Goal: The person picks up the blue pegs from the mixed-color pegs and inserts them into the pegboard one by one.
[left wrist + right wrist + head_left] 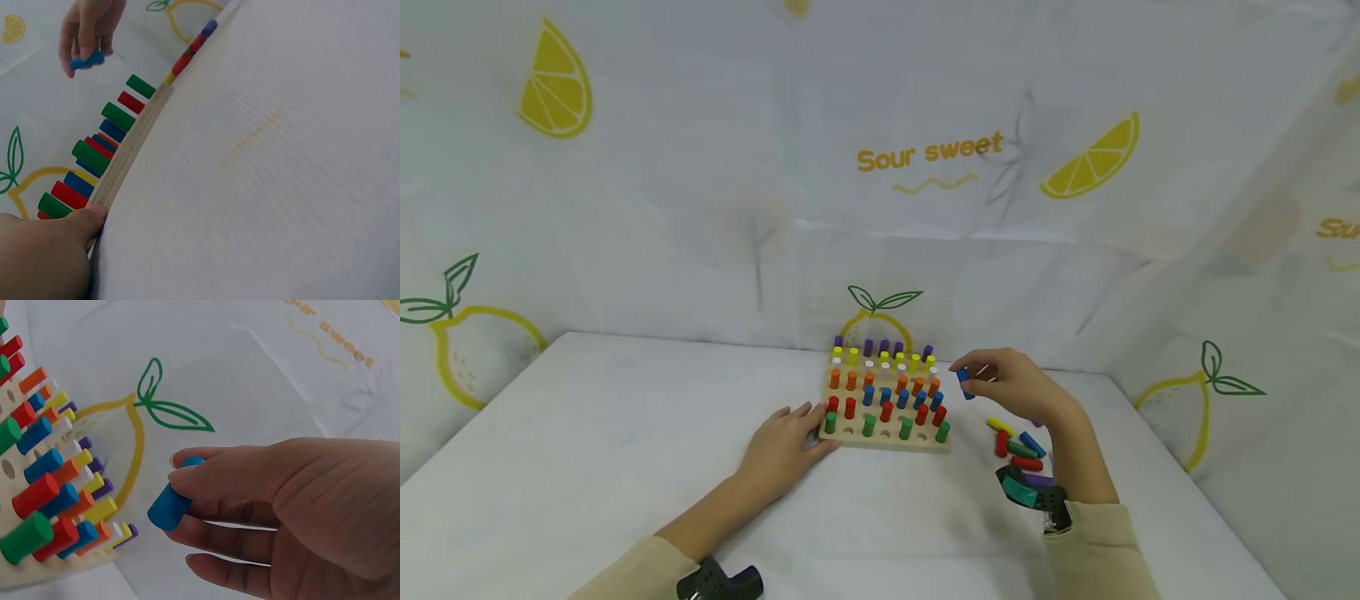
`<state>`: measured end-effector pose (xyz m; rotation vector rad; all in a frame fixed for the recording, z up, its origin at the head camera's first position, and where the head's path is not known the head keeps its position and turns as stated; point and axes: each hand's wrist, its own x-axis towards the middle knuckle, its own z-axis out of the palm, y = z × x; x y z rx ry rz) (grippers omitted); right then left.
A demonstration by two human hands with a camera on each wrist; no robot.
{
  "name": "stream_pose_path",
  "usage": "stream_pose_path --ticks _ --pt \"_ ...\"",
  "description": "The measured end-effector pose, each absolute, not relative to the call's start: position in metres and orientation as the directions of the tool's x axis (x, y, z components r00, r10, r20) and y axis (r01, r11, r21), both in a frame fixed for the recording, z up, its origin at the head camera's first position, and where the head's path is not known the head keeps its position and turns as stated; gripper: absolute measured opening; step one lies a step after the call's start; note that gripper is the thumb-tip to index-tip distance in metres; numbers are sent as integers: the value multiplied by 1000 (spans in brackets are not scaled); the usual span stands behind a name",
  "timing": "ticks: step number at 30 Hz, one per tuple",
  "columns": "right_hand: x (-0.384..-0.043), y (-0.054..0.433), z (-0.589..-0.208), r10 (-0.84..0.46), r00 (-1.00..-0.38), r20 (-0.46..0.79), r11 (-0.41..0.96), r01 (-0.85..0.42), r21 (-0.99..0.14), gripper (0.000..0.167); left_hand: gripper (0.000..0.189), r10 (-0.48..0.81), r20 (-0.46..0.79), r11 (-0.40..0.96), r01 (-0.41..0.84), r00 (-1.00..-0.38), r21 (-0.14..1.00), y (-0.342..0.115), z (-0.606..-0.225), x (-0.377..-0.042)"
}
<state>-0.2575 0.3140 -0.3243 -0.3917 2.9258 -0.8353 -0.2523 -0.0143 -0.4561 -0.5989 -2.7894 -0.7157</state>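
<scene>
A wooden pegboard (887, 444) bears rows of purple, yellow, white, orange, blue, red and green pegs, with several bare holes in the front rows. At its front left corner my left hand (778, 454) holds the board, thumb along the front edge and index finger at the left side. My right hand (1018, 387) is raised just beyond the board's right side. Between its thumb and fingers it pinches a blue peg (169, 509), tilted and clear of the board. In the left wrist view the left thumb (90, 219) presses the board's edge.
Loose pegs lie on the white table right of the board, among them a yellow peg (1000, 426), a blue peg (1033, 444) and a red peg (1027, 463). The right forearm passes over this side. A lemon-print cloth (700, 208) hangs behind the table.
</scene>
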Motion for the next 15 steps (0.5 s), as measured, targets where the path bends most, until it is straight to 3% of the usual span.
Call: stream_pose_path --ticks 15 --pt "-280 224 -333 -355 -918 176 716 -388 -581 26 60 336 296 794 438 -894 421 -15 -459 -254"
